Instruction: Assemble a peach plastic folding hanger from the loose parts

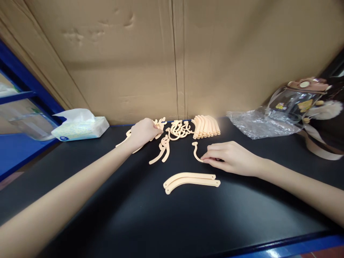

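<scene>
My right hand point(232, 157) pinches the lower end of a thin curved cream plastic hook piece point(196, 150), whose knobbed head points away from me. At the back, my left hand point(145, 133) reaches into a group of similar cream pieces point(161, 123), with thumb and fingers pressed together. What lies between those fingertips is hidden. Just in front of it lie cream curved pieces point(165, 148) with rounded heads. Nearest to me, two longer bent cream arms point(192, 179) with holes at their ends rest side by side, touching.
A heap of small cream hooks point(180, 128) and a row of stacked bent arms point(206, 126) stand against the cardboard wall point(129, 64). Tissues point(80, 127) sit at left. A clear plastic bag point(258, 123) and a transparent bottle point(291, 102) are at right on the black table point(129, 222).
</scene>
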### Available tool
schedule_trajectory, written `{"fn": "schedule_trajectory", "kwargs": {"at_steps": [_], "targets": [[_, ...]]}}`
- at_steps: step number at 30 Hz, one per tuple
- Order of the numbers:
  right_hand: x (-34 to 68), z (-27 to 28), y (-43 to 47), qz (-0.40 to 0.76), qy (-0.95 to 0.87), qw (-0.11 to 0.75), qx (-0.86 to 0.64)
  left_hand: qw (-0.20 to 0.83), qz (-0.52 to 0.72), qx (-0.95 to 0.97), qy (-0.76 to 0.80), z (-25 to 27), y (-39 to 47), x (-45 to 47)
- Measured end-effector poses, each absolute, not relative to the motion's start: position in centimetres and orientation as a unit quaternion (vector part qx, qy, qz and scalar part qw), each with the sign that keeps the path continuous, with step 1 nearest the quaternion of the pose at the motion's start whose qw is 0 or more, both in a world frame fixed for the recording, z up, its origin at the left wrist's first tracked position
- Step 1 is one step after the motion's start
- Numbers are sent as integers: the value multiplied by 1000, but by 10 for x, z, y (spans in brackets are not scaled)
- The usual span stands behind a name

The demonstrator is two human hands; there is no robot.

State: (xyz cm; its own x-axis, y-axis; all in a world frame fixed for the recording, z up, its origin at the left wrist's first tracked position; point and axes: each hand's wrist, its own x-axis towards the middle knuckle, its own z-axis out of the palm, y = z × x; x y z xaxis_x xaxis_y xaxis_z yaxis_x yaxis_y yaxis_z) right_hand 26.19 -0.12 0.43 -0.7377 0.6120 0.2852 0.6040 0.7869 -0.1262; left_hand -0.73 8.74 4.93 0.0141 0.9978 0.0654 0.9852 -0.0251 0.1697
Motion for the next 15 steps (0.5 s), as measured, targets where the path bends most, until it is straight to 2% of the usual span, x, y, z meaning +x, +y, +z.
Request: {"fn": "schedule_trajectory", "kwargs": {"at_steps": [15], "targets": [[262,7,-3,16,-933,148,-328,-52,64,720,689,43,86,0]]}}
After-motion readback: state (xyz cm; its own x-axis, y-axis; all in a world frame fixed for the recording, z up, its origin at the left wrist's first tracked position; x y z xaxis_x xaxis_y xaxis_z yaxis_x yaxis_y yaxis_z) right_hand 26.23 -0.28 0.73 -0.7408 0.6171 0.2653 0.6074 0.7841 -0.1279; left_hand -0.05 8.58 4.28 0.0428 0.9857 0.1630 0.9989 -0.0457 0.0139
